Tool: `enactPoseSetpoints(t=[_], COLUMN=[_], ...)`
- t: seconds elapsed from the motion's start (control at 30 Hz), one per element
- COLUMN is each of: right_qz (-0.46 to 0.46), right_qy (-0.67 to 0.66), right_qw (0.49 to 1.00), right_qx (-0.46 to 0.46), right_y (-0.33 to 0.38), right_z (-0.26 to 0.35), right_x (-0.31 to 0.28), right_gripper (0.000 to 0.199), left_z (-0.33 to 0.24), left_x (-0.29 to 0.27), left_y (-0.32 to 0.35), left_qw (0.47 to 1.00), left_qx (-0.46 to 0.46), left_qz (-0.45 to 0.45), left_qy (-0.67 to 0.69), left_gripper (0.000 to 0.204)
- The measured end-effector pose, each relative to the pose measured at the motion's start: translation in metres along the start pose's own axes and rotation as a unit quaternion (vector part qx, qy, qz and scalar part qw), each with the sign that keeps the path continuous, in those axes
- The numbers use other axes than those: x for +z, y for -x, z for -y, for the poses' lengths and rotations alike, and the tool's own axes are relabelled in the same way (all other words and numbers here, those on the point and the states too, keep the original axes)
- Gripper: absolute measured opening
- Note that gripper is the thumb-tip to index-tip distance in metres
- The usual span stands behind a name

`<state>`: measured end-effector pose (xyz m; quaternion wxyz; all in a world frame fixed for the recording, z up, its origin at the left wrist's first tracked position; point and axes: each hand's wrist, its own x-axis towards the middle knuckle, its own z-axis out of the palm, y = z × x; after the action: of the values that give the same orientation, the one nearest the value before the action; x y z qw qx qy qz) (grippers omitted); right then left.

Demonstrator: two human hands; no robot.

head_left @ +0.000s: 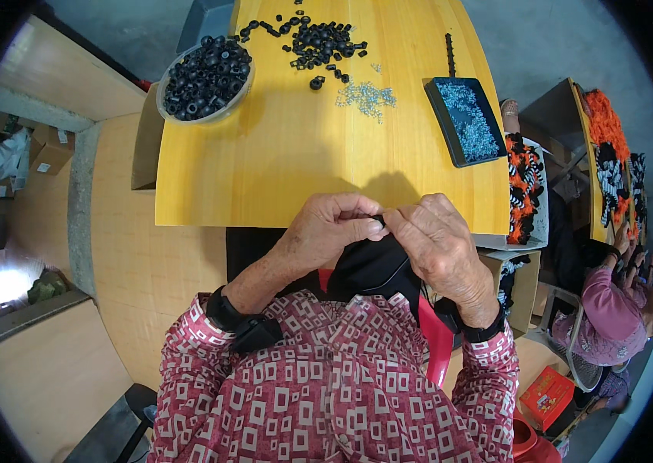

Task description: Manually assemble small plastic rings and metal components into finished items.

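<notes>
Just over the near edge of the yellow table, my two hands meet. My left hand pinches a small black plastic piece between thumb and fingers. The fingertips of my right hand are closed together against the same piece; anything between them is hidden. Ahead on the tabletop lies a loose scatter of black plastic pieces, and nearer to me a small heap of tiny clear pieces.
A clear round tub full of black pieces stands at the table's left edge. On the right lies a black dustpan-shaped tray of clear bits. Beyond it are a box of orange and black-white striped items and a person in pink.
</notes>
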<state>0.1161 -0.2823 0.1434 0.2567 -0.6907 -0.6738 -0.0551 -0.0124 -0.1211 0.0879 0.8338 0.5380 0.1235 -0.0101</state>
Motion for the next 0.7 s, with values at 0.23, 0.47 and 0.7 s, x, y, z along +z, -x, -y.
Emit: enactPoseSetpoints(t=[0.23,0.47,0.7], right_qz=[0.031,-0.064,-0.112], right_qy=[-0.044,-0.045,-0.009], right_qw=[0.998,0.986,0.987], right_qx=[0.017,0.144,0.114], right_y=[-0.002,0.006,0.004], right_z=[-0.002,0.011,0.008], right_x=[0.001,0.016,0.031], right_gripper=[0.032,0.042,0.049], left_z=[-0.006,0.012,0.006], left_x=[0.002,0.004,0.014], left_y=[0.003,0.0,0.001], left_qw=[0.999,0.993,0.988], left_qx=[-0.031,0.004,0.007], left_qz=[-0.014,-0.052,-0.072], left_qy=[0.013,0.108,0.139], left_gripper=[0.017,0.019,0.021])
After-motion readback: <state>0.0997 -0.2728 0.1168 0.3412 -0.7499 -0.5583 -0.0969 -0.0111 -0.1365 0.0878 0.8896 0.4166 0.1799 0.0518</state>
